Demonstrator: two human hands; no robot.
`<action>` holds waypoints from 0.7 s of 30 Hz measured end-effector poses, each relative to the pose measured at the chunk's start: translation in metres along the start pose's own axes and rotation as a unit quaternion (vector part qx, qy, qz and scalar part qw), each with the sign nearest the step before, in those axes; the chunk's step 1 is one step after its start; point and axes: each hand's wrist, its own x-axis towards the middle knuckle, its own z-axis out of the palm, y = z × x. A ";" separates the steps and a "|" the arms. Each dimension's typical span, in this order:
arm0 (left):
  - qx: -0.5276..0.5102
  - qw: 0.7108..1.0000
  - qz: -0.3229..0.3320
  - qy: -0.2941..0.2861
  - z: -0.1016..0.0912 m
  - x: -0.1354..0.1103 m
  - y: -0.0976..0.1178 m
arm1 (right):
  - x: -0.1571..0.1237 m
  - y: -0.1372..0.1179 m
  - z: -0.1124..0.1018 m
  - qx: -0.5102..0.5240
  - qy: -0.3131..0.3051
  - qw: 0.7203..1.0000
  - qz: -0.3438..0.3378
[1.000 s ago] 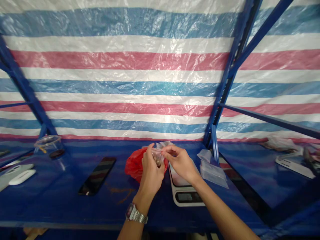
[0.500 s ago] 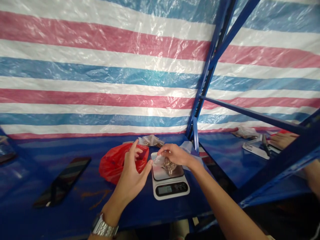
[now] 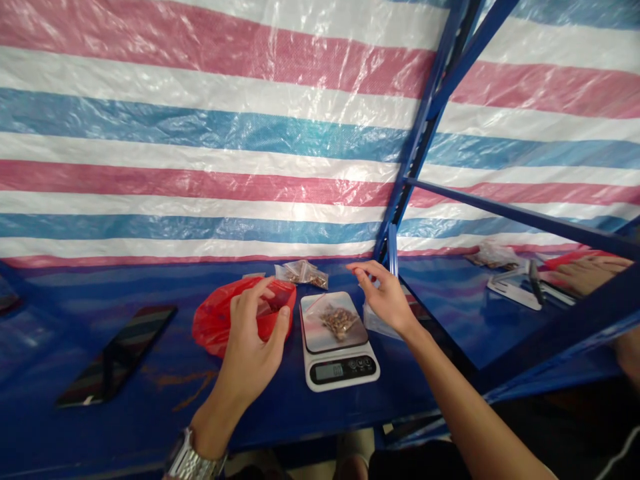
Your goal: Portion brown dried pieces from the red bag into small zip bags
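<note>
Clear bag (image 3: 336, 321) on scale (image 3: 340, 370), right hand (image 3: 383, 293) beside

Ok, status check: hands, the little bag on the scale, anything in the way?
Left hand open at the red bag, right hand open beside the scale. Small clear bag of brown bits lies on the scale, untouched. Nothing blocking it.

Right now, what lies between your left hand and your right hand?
In the head view, the white scale stands between the left hand and the right hand, with a clear bag of brown pieces lying on its platform.
</note>
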 end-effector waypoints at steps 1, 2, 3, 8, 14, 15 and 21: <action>0.001 1.000 0.002 0.001 0.000 0.000 0.001 | -0.001 0.001 0.000 0.002 0.004 1.000 0.005; 0.002 1.000 0.004 0.002 0.000 0.000 0.001 | -0.002 0.002 0.001 0.002 0.005 1.000 0.008; 0.003 1.000 0.005 0.003 0.000 0.001 0.002 | -0.003 0.003 0.002 0.000 0.005 1.000 0.010; 0.003 1.000 0.001 0.012 0.001 0.002 0.003 | -0.003 0.001 0.004 -0.009 -0.007 1.000 -0.002; 0.011 1.000 -0.002 0.012 0.000 0.003 0.003 | -0.003 -0.004 0.004 -0.027 -0.024 0.999 -0.006; 0.012 1.000 -0.001 0.014 0.000 0.003 0.004 | -0.003 -0.005 0.003 -0.029 -0.024 0.999 -0.006; 0.013 1.000 -0.002 0.023 0.000 0.003 0.003 | -0.003 -0.007 0.003 -0.025 -0.024 0.999 -0.010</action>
